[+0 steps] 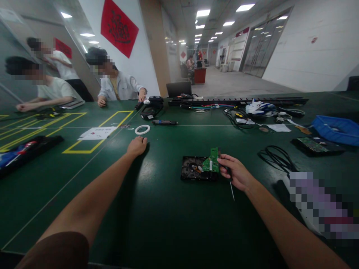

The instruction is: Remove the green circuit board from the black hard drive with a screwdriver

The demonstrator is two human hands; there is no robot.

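A hard drive [187,169] lies flat on the green table in front of me, its dark underside and round spindle showing. My right hand [235,172] pinches the edge of a green circuit board [210,164], which covers the drive's right end. The same hand keeps a screwdriver [232,189] tucked in its fingers, with the thin shaft pointing down towards me. Farther off to the left, my left hand [137,147] rests low on the table with curled fingers. Just beyond it is a white ring [142,129], like a roll of tape. Whatever those fingers hold, if anything, is hidden.
A dark pen-shaped tool [165,122] lies beyond the ring. At right are a blue bin [336,129], another drive [316,145] and a black cable [276,157]. White gloves [259,108] lie farther back. A co-worker [119,86] sits across the table.
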